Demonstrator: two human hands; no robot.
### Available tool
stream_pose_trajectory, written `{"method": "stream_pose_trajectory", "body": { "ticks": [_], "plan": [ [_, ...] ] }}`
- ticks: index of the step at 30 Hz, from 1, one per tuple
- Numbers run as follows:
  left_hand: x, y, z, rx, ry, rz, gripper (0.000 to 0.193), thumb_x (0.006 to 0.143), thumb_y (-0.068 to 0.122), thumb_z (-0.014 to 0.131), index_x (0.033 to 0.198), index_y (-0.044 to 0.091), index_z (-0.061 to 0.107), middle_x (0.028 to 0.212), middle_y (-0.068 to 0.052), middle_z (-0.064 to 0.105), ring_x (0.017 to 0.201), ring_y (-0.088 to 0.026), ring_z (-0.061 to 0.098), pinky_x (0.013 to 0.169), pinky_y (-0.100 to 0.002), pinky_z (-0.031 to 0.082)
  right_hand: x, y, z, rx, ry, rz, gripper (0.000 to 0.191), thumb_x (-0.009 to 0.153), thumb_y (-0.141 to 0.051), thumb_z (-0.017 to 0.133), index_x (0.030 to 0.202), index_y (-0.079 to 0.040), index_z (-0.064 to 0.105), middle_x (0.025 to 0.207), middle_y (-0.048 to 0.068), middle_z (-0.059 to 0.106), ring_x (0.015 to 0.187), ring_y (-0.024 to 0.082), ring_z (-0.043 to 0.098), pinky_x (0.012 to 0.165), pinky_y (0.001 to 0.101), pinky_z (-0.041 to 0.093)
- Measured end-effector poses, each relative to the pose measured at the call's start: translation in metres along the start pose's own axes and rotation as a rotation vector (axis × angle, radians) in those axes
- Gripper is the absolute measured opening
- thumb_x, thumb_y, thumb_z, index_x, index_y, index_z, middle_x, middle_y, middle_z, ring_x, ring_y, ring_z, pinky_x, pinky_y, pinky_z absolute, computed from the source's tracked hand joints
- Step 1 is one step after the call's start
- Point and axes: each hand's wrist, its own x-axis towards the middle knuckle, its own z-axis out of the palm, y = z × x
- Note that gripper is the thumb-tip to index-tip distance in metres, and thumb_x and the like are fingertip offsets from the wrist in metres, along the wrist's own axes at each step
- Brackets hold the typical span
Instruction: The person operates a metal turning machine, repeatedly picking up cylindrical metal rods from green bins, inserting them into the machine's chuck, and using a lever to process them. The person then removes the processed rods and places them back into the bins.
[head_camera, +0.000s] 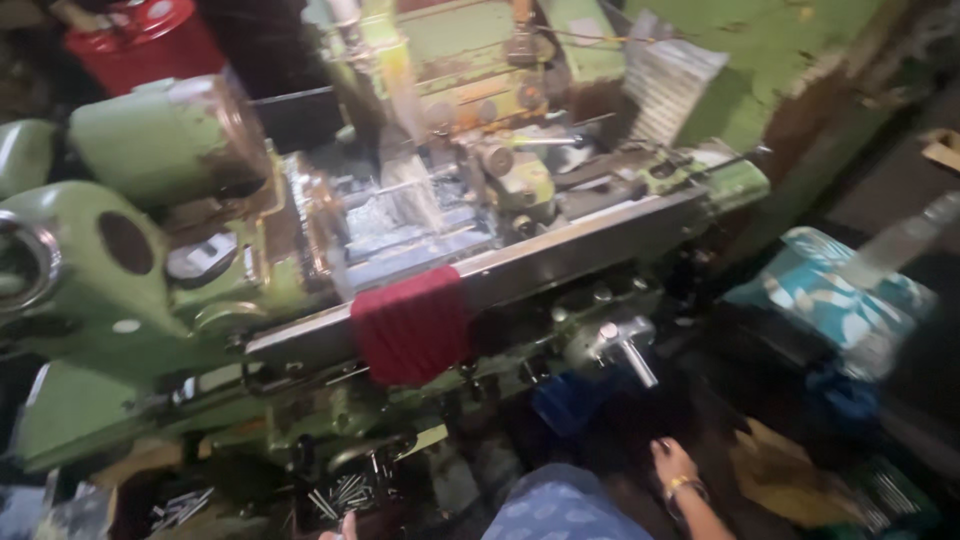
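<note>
At the bottom edge of the view, we see our right hand (674, 463) hanging low with a bangle at the wrist, fingers loosely curled and holding nothing, dark open floor around it. Our left hand (345, 527) barely pokes in at the frame edge; we cannot tell its grip. It sits just beside a tray of small metal pins (345, 492). Above, well apart, a red cloth (410, 325) drapes over the green lathe (150, 290) rail, near a steel handle (630, 352).
</note>
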Motion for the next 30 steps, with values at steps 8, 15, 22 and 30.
{"method": "stream_pose_trajectory", "body": {
  "ticks": [8,15,22,30],
  "plan": [
    [0.001,0.039,0.019,0.045,-0.177,-0.092,0.043,0.078,0.038,0.084,0.065,0.004,0.061,0.050,-0.010,0.053,0.048,-0.019,0.047,0.051,-0.035,0.046,-0.001,-0.093,-0.016,0.240,-0.179,0.170,0.037,0.096,-0.045,0.068,0.118,-0.016,0.074,0.088,0.018,0.076,0.075,0.034,0.071,0.070,0.0435,0.056],
    [0.050,0.210,0.065,-0.029,-0.548,0.072,0.044,0.080,0.038,0.083,0.064,0.005,0.060,0.058,-0.011,0.057,0.049,-0.028,0.050,0.050,-0.041,0.044,0.052,-0.275,-0.043,0.594,-0.034,-0.654,0.012,0.095,-0.017,0.069,0.100,-0.006,0.073,0.090,0.009,0.076,0.078,0.019,0.070,0.071,0.0327,0.055],
    [0.178,0.363,0.160,-0.143,-0.199,0.996,0.034,0.080,0.031,0.084,0.062,0.011,0.063,0.058,-0.010,0.055,0.054,-0.031,0.055,0.050,-0.044,0.042,0.197,-0.436,-0.119,0.358,0.304,-1.039,0.008,0.096,-0.016,0.077,0.097,-0.008,0.076,0.085,0.014,0.068,0.080,0.032,0.064,0.073,0.0420,0.048],
    [0.313,0.417,0.387,-1.077,-0.600,-0.808,0.033,0.086,0.033,0.079,0.101,0.007,0.066,0.080,-0.004,0.063,0.064,-0.015,0.058,0.060,-0.035,0.050,0.331,-0.516,-0.125,0.085,0.511,-1.103,0.016,0.110,-0.012,0.056,0.124,-0.006,0.061,0.100,0.025,0.066,0.099,0.047,0.061,0.086,0.0580,0.048]
  ]
}}
